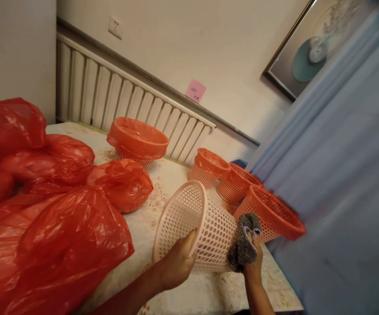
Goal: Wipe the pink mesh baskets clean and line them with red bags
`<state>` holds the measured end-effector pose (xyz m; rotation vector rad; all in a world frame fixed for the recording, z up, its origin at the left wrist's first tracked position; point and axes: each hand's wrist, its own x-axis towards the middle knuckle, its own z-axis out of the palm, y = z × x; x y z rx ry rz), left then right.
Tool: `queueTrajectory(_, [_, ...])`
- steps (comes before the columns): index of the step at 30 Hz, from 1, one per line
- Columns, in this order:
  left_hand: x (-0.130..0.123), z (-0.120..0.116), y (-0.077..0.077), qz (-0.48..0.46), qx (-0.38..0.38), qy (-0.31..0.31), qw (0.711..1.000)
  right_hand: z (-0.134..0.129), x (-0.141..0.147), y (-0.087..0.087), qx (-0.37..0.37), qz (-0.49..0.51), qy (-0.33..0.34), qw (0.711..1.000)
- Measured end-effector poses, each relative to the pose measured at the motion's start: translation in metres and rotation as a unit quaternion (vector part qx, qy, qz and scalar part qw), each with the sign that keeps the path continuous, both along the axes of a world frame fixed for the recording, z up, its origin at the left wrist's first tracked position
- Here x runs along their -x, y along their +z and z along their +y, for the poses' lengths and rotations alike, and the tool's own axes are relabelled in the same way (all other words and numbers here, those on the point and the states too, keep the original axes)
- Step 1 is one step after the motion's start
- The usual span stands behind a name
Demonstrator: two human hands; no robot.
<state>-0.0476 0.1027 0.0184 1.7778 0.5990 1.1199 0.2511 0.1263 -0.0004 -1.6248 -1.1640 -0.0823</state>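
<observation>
A pale pink perforated plastic wastebasket (217, 232) is tilted on its side over the table, its round mouth facing left. My left hand (178, 262) grips the rim, with the thumb outside and the fingers reaching into the mouth. At the basket's base, my right hand (254, 256) is closed on a dark grey cloth (243, 245) that touches the base's side. Part of the right hand's fingers is hidden by the cloth.
Several filled red plastic bags (74, 236) crowd the left of the table. A red-lined basket (138, 138) stands at the back; several more lined baskets (271, 212) stand to the right beside a blue curtain (343, 166). A radiator (126, 96) runs along the wall behind the table (166, 297).
</observation>
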Motion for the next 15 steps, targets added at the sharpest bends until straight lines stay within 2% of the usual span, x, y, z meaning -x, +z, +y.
queueTrajectory(2, [0.002, 0.002, 0.001, -0.012, -0.001, -0.01, 1.0, -0.01, 0.009, -0.011, 0.018, 0.02, -0.032, 0.999])
queueTrajectory(4, [0.003, 0.004, 0.002, -0.016, -0.001, -0.016, 1.0, -0.02, 0.027, -0.019, 0.04, 0.034, -0.032, 0.998])
queueTrajectory(8, [0.0, 0.006, 0.002, -0.02, -0.01, -0.017, 1.0, -0.035, 0.077, -0.022, -0.003, 0.01, 0.046, 0.999])
queueTrajectory(12, [-0.003, 0.004, 0.001, -0.03, -0.021, -0.031, 0.999, -0.043, 0.123, -0.009, -0.011, -0.047, 0.189, 0.981])
queueTrajectory(15, [-0.003, 0.005, -0.006, -0.031, -0.027, -0.046, 0.998, -0.035, 0.143, 0.013, -0.03, -0.091, 0.256, 0.962])
